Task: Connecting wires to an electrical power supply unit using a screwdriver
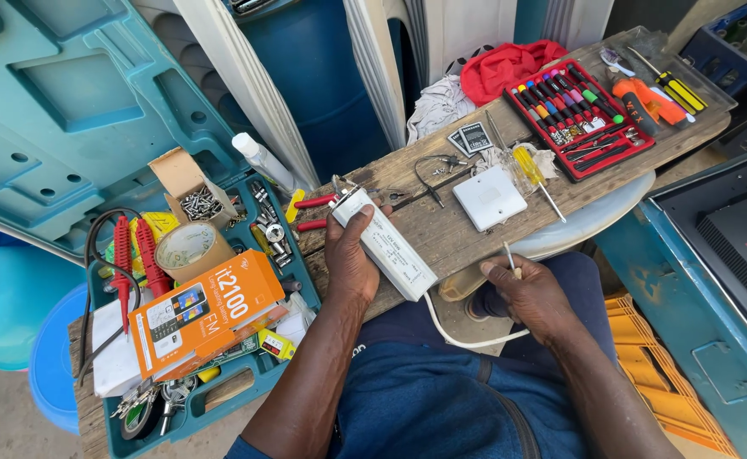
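The long white power-supply box (pixel 383 244) lay on the wooden plank (pixel 441 229), left hand (pixel 349 255) wrapped around it, fingers curled over its top. Right hand (pixel 530 293), just off the plank's near edge, pinched the tip of its white cable (pixel 467 338). White switch plate (pixel 489 197) sat further back on the plank, red screwdriver tray (pixel 579 115) beyond it.

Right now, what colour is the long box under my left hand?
White, the long box under the left hand; seen best in the head view.
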